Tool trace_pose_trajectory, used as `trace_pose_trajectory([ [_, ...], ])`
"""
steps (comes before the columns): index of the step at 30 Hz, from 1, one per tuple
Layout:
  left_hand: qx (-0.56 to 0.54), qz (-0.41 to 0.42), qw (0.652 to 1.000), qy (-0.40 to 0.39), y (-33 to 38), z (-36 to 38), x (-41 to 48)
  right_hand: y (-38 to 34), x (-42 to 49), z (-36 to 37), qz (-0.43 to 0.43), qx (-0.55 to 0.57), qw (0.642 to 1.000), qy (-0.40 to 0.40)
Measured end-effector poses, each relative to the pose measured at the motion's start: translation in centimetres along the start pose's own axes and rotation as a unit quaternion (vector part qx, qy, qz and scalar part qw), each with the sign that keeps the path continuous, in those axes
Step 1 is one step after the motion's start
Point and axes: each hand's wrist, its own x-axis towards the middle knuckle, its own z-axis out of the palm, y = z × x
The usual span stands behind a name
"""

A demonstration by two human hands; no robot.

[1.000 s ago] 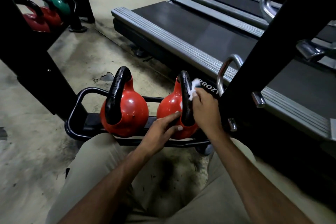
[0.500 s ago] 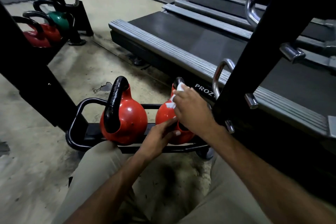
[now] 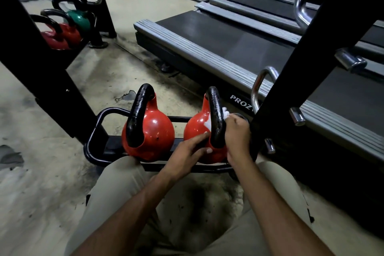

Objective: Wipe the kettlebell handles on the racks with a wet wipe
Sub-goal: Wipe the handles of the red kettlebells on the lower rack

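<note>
Head view: two red kettlebells sat on the low black rack (image 3: pixel 93 147). The wet wipe (image 3: pixel 225 114) was pinched in the right hand (image 3: pixel 236 136) against the right kettlebell handle (image 3: pixel 216 116). The left hand (image 3: pixel 187 155), fingers extended and unclenched, was rested on the right kettlebell (image 3: pixel 195 127).

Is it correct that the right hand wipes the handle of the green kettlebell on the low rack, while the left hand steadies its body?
Not quite. In the head view, that kettlebell is red. The right hand presses the wet wipe on its black handle; the left hand steadies it.
</note>
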Motion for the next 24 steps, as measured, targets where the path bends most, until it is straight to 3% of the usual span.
trace_pose_trajectory([
  [2,-0.001,0.004,1.0,0.004,-0.2,0.1,0.1,0.2,1.5,-0.1,0.092,0.092,0.991,-0.035],
  [3,-0.002,0.005,1.0,0.006,-0.2,0.1,0.1,0.3,1.5,-0.4,0.091,0.098,0.99,-0.043],
  [6,-0.012,0.006,1.0,0.011,-0.3,0.2,0.1,1.0,-0.4,-1.1,-0.072,-0.035,0.997,-0.006],
  [9,-0.016,-0.002,1.0,0.018,-0.3,0.2,0.1,1.6,-2.0,-1.4,-0.265,-0.201,0.943,0.033],
  [11,-0.015,-0.004,1.0,0.017,-0.3,0.2,0.1,1.3,-1.1,-1.4,-0.382,-0.297,0.875,-0.022],
  [12,-0.014,0.002,1.0,0.013,-0.3,0.2,0.0,0.9,-0.3,-1.3,-0.435,-0.372,0.818,-0.056],
  [15,-0.018,0.011,1.0,-0.004,0.3,0.3,-0.1,-0.7,2.0,-0.4,-0.508,-0.583,0.611,-0.171],
  [18,-0.025,-0.008,1.0,0.006,0.6,0.4,-0.1,-2.7,1.9,0.8,-0.483,-0.731,0.411,-0.253],
  [19,-0.024,-0.012,1.0,0.009,0.6,0.4,-0.2,-3.1,1.7,1.0,-0.477,-0.75,0.373,-0.267],
  [21,-0.008,-0.006,1.0,0.008,0.6,0.3,-0.3,-4.1,1.0,0.7,-0.469,-0.767,0.336,-0.279],
  [24,0.001,0.009,1.0,0.011,0.6,0.1,-0.3,-4.8,0.7,1.0,-0.466,-0.769,0.334,-0.284],
])
